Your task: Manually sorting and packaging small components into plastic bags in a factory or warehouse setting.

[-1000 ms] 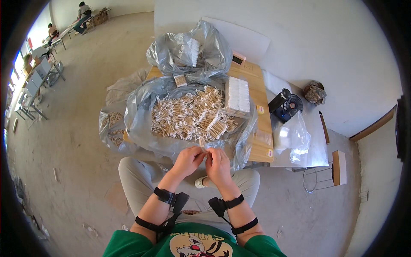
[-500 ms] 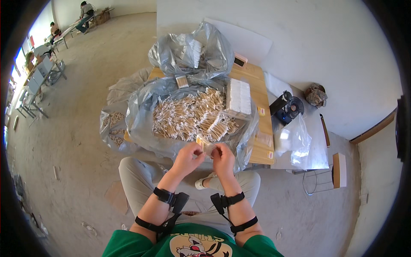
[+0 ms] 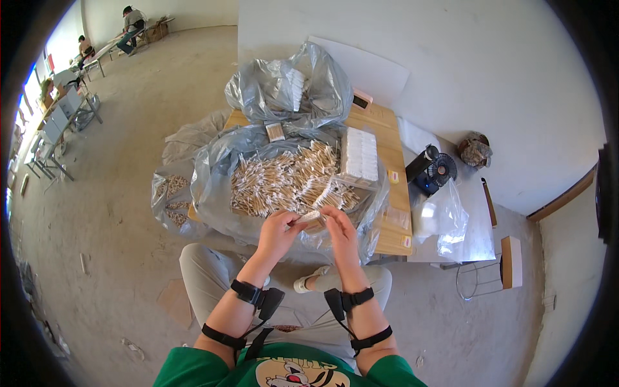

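Note:
Near the front edge of the cotton swab pile, my left hand (image 3: 278, 232) and my right hand (image 3: 341, 235) face each other. Between them is a small plastic bag of cotton swabs (image 3: 311, 218), its white end showing. Fingers of both hands are closed on the bag's two sides. Just beyond lies a wide heap of loose cotton swabs (image 3: 284, 180), wooden sticks with white tips, on a grey plastic sheet (image 3: 213, 174). White stacked packs (image 3: 359, 155) stand right of the heap, and one small swab pack (image 3: 275, 132) rests behind it.
A large grey plastic bag (image 3: 258, 90) sits at the back of the wooden table (image 3: 387, 135). To the right are a small black fan (image 3: 442, 169), clear plastic bags (image 3: 445, 216) and a stool (image 3: 509, 261). Clear bags of swabs (image 3: 171, 193) stand at left; people work far left.
The small bag has tilted between my hands; its yellow label no longer shows and white tips do. My right hand has shifted slightly up and its fingers have straightened.

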### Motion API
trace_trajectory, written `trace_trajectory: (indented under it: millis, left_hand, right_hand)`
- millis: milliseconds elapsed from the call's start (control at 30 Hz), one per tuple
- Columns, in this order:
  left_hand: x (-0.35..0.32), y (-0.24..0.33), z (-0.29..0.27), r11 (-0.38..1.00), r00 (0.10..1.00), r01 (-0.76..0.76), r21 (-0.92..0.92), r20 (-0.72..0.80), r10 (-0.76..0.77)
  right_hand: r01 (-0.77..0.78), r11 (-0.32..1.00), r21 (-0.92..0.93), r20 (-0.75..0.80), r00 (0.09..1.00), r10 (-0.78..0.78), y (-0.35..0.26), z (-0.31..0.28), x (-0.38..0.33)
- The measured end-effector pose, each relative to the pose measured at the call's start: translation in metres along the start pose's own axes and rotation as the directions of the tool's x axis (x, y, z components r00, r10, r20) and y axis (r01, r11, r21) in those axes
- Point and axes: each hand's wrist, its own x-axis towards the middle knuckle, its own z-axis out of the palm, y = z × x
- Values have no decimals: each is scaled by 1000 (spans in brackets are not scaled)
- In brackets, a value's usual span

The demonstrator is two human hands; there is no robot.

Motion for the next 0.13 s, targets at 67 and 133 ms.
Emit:
trace_trajectory:
  millis: [67, 133]
  left_hand:
    - [3, 4, 0, 996, 999, -39, 82, 23, 37]
    - [6, 3, 1, 998, 1000, -26, 60, 19, 25]
  right_hand:
    - [55, 990, -132, 121, 992, -39, -9, 4, 9]
    - [-208, 941, -267, 215, 939, 269, -22, 8, 15]
